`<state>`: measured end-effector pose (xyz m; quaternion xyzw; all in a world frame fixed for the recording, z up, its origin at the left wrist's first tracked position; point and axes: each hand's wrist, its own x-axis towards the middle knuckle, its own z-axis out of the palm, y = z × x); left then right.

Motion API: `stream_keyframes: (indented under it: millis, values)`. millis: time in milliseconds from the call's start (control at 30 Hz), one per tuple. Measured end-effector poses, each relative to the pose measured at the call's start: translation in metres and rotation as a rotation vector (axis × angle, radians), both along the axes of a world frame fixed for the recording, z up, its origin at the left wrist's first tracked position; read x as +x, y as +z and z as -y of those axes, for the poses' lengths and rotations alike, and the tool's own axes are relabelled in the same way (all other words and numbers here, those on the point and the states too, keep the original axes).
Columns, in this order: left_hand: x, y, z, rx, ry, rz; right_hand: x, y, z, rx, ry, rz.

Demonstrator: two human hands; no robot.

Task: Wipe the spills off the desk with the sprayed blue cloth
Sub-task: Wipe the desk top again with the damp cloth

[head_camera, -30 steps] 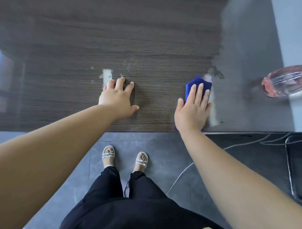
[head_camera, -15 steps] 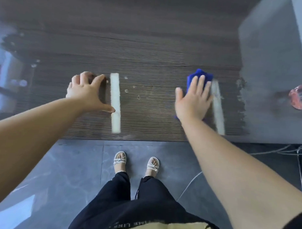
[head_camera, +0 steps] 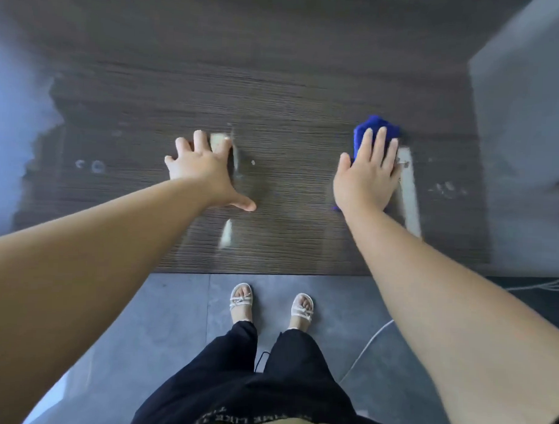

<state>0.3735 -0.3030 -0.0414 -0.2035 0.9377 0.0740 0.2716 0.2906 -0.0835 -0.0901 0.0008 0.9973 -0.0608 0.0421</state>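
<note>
The right hand (head_camera: 366, 180) lies flat with fingers spread, pressing the blue cloth (head_camera: 374, 128) onto the desk (head_camera: 291, 95) beside a pale streak (head_camera: 408, 197). The left hand (head_camera: 206, 172) rests open on the wood, gripping nothing, over another pale patch (head_camera: 226, 233). With only a flat palm pinning it, the cloth might bunch or slip and smear spills sideways.

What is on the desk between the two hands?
In the head view, bare wood between left hand and right hand, except one small white speck.
</note>
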Motion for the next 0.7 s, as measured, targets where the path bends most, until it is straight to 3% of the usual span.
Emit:
stream_keyframes:
  millis: [67, 233, 300, 433, 500, 567, 700]
  values:
    - [-0.002, 0.0, 0.0, -0.001, -0.007, 0.003, 0.023, -0.001, 0.04, -0.015, 0.084, 0.001]
    - [-0.001, -0.003, 0.002, -0.004, -0.044, 0.002, 0.064, 0.0, 0.024, 0.021, 0.939, -0.024]
    - [-0.002, -0.001, 0.002, 0.002, -0.045, 0.009, 0.03, -0.004, -0.004, 0.048, 0.937, -0.066]
    - [-0.004, 0.0, 0.001, 0.007, -0.047, 0.039, -0.027, -0.002, 0.001, 0.018, 0.265, -0.019]
    - [-0.004, 0.001, 0.001, 0.006, -0.045, 0.043, -0.027, -0.002, 0.046, 0.016, 0.089, -0.006]
    - [-0.003, 0.002, 0.0, 0.009, -0.042, 0.03, -0.006, -0.003, 0.086, -0.007, 0.249, -0.017]
    - [0.004, 0.001, 0.004, 0.036, -0.04, 0.02, 0.02, -0.003, 0.079, -0.015, 0.93, -0.029]
